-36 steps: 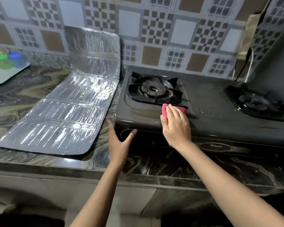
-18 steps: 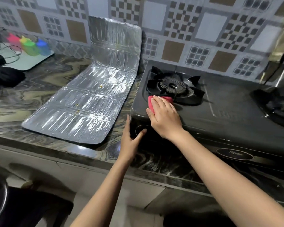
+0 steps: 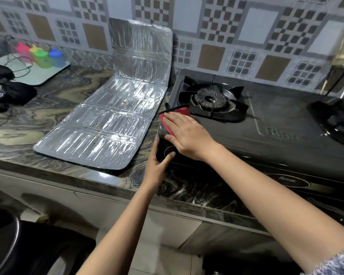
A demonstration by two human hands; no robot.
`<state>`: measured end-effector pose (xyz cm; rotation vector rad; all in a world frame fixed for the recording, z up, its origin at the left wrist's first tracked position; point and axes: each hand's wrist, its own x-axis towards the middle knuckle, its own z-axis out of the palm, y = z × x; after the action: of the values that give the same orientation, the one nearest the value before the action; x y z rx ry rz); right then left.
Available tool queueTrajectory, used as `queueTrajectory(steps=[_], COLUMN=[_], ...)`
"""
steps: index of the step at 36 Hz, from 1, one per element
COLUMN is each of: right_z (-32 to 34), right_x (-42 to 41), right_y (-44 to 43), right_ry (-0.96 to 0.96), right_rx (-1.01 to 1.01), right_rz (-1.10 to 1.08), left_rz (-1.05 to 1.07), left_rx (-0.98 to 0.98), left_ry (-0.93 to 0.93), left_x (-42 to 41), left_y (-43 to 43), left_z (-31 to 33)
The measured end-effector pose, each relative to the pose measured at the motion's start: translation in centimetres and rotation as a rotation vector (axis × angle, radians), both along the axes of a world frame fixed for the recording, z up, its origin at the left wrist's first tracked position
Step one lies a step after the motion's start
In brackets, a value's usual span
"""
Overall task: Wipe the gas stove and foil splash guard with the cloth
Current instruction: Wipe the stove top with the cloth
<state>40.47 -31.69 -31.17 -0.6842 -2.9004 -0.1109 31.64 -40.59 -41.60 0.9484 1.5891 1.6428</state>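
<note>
A black two-burner gas stove [image 3: 276, 124] stands on the marble counter. My right hand [image 3: 187, 133] lies flat on a red cloth [image 3: 179, 113], pressing it onto the stove's front left corner, just in front of the left burner [image 3: 211, 99]. My left hand [image 3: 159, 161] braces the stove's front left corner, fingers along the side and thumb on the front panel. The silver foil splash guard [image 3: 107, 124] lies unfolded on the counter left of the stove, its far panel leaning up against the tiled wall, with a few small food specks on it.
The right burner [image 3: 338, 120] sits at the frame's right edge. Coloured plastic bottles [image 3: 42, 56] stand on a pale tray [image 3: 44, 75] at the far left, next to black items and cables [image 3: 6, 92]. The counter's front edge [image 3: 107, 175] runs below the foil.
My right hand has slid the red cloth leftward from in front of the burner to the stove's left corner. My left hand has stayed at that corner. The camera has shifted left.
</note>
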Motion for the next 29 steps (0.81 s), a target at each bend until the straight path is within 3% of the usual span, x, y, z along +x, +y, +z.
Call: queueTrajectory(steps=[8,14,29], right_z=[-1.3,-1.3,-2.2], right_x=[3.3,6.5,16.6], right_y=[-0.1,0.1,1.2], right_ry=[0.056,0.172,0.365], right_rx=[0.101,0.03,0.12], right_rz=[-0.018,-0.225,-0.567], left_rz=[-0.021,-0.074,-0.103], left_rx=[0.007,0.038,-0.001], left_ry=[-0.014,-0.017,-0.007], left_x=[-0.4,-0.7,-1.1], left_y=[0.0,-0.2,-0.2], left_z=[-0.3,-0.3,-0.6])
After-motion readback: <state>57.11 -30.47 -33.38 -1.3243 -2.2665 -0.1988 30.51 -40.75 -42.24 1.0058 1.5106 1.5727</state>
